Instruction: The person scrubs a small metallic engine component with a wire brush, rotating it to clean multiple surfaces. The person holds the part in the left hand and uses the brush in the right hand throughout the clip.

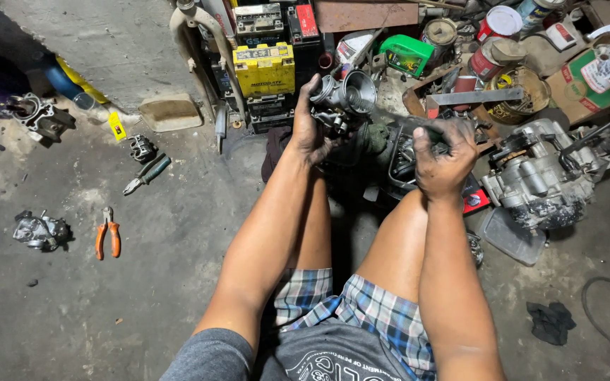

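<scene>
My left hand [310,125] grips a grey metal carburetor [347,95] held up in front of my knees, its round throat facing right. My right hand [443,159] is closed around the dark handle of a tool [398,123] whose blurred shaft points toward the carburetor. Both hands are grimy. I sit on the concrete floor with my bare knees raised under the arms.
An engine block [541,176] lies right of my right hand. Stacked batteries [264,67], cans [499,21] and a green container [407,53] crowd the back. Orange-handled pliers [107,236], green pliers [147,173] and metal parts [40,229] lie on the floor at left. A black rag [551,321] lies at right.
</scene>
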